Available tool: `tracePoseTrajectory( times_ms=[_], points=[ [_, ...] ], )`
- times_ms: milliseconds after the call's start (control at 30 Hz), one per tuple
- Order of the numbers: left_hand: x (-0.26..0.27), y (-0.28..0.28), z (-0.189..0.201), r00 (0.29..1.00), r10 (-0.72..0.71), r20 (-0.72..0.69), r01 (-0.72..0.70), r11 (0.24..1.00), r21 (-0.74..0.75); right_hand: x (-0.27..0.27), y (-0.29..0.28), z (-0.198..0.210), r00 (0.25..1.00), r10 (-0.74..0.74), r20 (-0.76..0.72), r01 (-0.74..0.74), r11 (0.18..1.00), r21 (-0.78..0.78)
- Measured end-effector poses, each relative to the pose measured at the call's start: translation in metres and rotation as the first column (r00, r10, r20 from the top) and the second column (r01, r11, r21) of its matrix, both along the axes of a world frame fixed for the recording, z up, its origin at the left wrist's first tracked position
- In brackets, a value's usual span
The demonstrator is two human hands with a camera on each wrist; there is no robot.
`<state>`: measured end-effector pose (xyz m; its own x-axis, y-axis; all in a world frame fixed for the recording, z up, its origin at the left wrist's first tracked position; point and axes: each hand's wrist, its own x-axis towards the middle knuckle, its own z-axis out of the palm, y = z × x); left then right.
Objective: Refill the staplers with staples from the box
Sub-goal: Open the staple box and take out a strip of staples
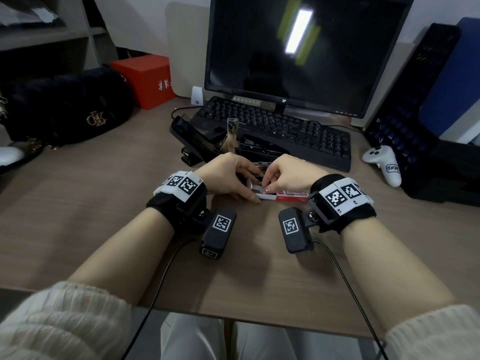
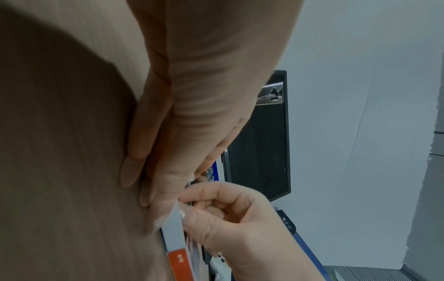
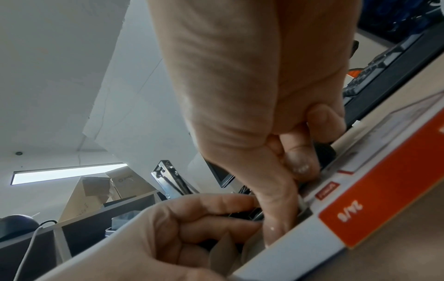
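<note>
A red and white staple box (image 1: 291,196) lies flat on the wooden desk (image 1: 78,216). My left hand (image 1: 249,185) grips its left, open end, fingers curled over the top and thumb along the near side. My right hand (image 1: 265,183) pinches at that same opening with thumb and forefinger; what they hold is hidden. The right wrist view shows the thumb (image 3: 281,214) pushed into the mouth of the staple box (image 3: 360,209). Just behind stands a black stapler (image 1: 200,144), swung open with its metal magazine (image 1: 232,131) upright. A second black stapler (image 1: 262,149) lies beside it.
A black keyboard (image 1: 298,131) and a dark monitor (image 1: 306,53) stand right behind the staplers. A black handbag (image 1: 65,105) and a red box (image 1: 148,79) are at the far left. A white controller (image 1: 387,162) and a black rack (image 1: 415,100) are at the right.
</note>
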<state>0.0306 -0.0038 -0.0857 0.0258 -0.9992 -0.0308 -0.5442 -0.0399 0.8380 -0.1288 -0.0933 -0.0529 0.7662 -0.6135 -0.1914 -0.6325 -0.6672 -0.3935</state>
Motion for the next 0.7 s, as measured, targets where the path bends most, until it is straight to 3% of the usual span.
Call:
tracePoseTrajectory(
  times_ms=[333,700],
  points=[
    [0.0011,-0.0010,-0.0014,0.999,0.000,0.032,0.000,1.000,0.001,0.0001,0.0004,-0.0005,1.000,-0.002,-0.002,0.002,1.000,0.012],
    [-0.0024,0.0013,0.0007,0.999,0.008,-0.036,-0.007,1.000,0.017,-0.0007,0.0029,0.0026,0.997,0.016,0.078,-0.016,1.000,-0.001]
  ],
)
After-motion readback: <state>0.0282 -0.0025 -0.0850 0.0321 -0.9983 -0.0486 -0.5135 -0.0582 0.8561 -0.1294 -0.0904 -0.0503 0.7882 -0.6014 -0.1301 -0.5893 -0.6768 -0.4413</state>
